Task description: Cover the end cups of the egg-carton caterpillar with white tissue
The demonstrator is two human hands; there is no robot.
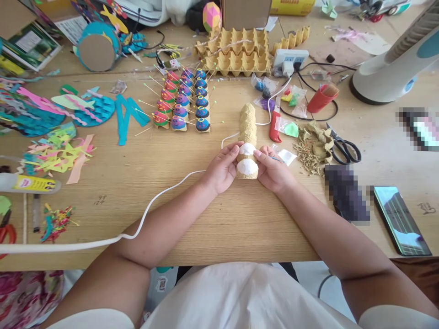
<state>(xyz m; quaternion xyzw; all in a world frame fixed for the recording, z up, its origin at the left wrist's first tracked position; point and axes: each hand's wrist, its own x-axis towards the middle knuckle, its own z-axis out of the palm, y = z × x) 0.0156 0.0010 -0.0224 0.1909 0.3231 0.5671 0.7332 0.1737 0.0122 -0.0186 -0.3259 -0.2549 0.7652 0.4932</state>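
Observation:
A strip of yellow egg carton (pixel 247 123) with a row of bumps points away from me. Its two nearest bumps are capped with smooth white clay (pixel 247 167). My left hand (pixel 224 168) is closed on the strip's left side, with the fingertips at the second white cap. My right hand (pixel 273 171) grips the opposite side, its thumb pressed against the edge of that same cap. A thin, pale-blue stick-like tool (pixel 277 159) pokes out from the right hand's fingers. Close to this hand lies a small packet of white clay (pixel 287 156).
Painted egg-carton caterpillars (pixel 180 109) with pins stand at centre-left. A red-handled cutter (pixel 275 123), carton scraps (pixel 313 144), black scissors (pixel 346 148) and a phone (pixel 399 221) lie to the right. A white cable (pixel 154 196) crosses above my left forearm. Paper scraps (pixel 61 153) cover the left side.

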